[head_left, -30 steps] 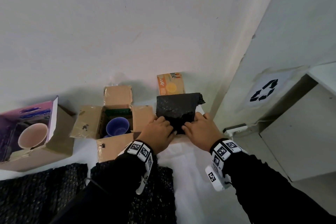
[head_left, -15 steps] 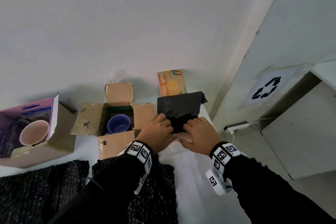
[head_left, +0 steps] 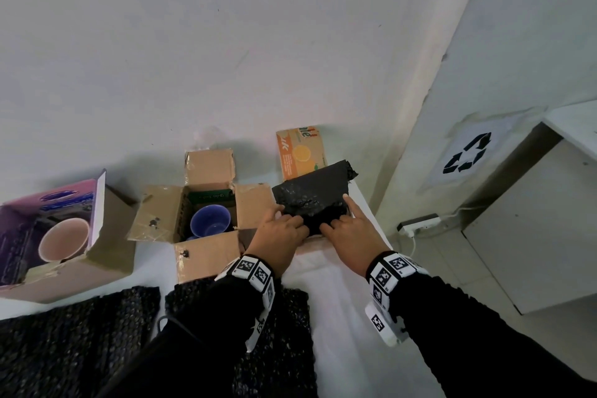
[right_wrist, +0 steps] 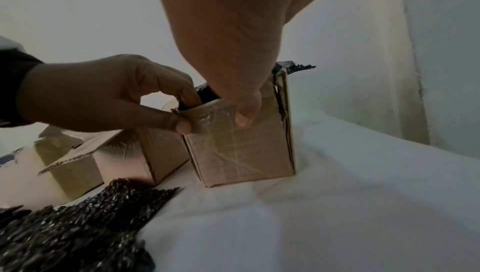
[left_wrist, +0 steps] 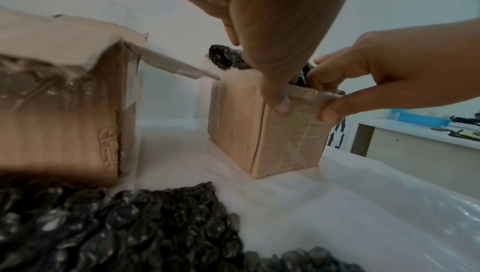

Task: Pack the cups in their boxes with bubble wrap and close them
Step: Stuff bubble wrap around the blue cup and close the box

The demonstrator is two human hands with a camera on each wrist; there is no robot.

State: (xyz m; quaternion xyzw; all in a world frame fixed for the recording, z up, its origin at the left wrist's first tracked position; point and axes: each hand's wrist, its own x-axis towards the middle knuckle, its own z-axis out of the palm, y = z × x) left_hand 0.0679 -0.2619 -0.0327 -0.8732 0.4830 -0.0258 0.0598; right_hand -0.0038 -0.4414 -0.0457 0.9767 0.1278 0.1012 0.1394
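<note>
at the right end of the worktop (head_left: 336, 300), both hands sit side by side on the small cardboard box (left_wrist: 262, 133). left hand (head_left: 277, 236) and right hand (head_left: 349, 236) each pinch its near wall, thumb outside, fingers inside on the black bubble wrap (head_left: 310, 194) filling the box.

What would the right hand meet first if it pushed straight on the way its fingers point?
The black bubble wrap in the small box: the right hand points its fingers down into it. Deeper contents are hidden.
</note>
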